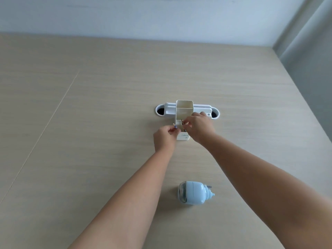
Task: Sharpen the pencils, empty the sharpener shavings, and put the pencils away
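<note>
Pencils: two are showing, both right at the low front compartment of the holder [183,121], far out across the table [89,123].
Left hand [164,136]: it is pinching one pencil [174,126], fingers closed on it, the pencil lying roughly left to right with its tip pointing toward the holder.
Right hand [199,126]: it is pinching a second, dark pencil [182,121] just above the front compartment; how upright it is standing is too small to tell.
Key relation: both hands are meeting at the holder, right hand nearer the opening, left just beside it.
Sharpener [193,194]: it is lying on its side, well apart, near the body between the forearms.
Surroundings: a white cable tray [168,110] is sitting just behind the holder.
Obstacles: I'm judging only the holder's own walls are getting in the way.
</note>
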A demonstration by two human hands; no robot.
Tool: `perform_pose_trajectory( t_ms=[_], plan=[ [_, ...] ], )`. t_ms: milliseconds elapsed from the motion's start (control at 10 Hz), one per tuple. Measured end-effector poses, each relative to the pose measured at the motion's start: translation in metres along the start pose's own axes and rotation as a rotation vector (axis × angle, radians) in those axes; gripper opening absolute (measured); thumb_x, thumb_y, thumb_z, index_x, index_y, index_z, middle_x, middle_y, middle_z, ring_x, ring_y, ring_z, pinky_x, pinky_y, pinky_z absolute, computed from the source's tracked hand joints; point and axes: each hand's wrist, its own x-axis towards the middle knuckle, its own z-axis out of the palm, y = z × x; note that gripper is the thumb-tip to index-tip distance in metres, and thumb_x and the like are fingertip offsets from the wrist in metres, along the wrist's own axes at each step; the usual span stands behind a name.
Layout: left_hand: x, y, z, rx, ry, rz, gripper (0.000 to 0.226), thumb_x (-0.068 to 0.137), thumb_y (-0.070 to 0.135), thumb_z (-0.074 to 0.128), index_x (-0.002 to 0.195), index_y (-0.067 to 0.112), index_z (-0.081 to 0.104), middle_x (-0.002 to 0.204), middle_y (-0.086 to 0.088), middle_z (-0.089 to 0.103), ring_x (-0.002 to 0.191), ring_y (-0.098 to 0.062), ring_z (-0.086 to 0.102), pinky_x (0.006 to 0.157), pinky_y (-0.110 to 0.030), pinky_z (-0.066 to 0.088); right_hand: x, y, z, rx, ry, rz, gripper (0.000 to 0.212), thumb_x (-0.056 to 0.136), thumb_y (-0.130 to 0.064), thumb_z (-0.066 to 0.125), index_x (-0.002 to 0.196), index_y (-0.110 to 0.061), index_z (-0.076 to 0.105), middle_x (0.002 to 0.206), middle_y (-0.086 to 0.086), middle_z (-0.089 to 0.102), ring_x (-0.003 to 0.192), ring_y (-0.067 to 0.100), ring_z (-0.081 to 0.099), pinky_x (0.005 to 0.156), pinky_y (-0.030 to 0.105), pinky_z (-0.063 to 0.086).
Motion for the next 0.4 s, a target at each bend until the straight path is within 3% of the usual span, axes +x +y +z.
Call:
perform_pose_trajectory(
  t_ms=[100,300,400],
  plan=[
    [-0.0017,-0.0003,0.0022,0.022,0.009,0.014,0.017,0.080,0.023,0.072,0.093,0.012,0.075,0.083,-0.005,0.076,0.076,-0.020,0.069,0.070,-0.026,0.050,0.0068,-0.0050,0.0061,-0.047,-0.030,-0.002,0.024,0.089,-0.036,0.053,0.102,-0.027,0.071,0.105,0.001,0.062,0.105,0.026,0.043,0.089,0.034,0.036],
    [-0.0074,-0.0017,0.0000,-0.053,0.055,-0.018,0.020,0.081,0.026,0.071,0.097,0.016,0.075,0.081,-0.003,0.076,0.075,-0.016,0.070,0.072,-0.029,0.055,0.0084,-0.0051,0.0158,-0.101,-0.044,-0.040,0.028,0.094,-0.031,0.044,0.096,-0.031,0.073,0.094,0.000,0.060,0.086,0.022,0.035,0.080,0.034,0.037],
    [-0.0095,-0.0039,-0.0025,-0.090,0.075,-0.053,0.022,0.081,0.029,0.071,0.099,0.015,0.074,0.083,-0.003,0.076,0.076,-0.018,0.070,0.073,-0.030,0.055,0.0029,0.0022,0.0160,-0.044,0.011,-0.012,0.029,0.094,-0.024,0.044,0.097,-0.025,0.073,0.093,0.003,0.062,0.091,0.027,0.041,0.083,0.037,0.040]
  ],
)
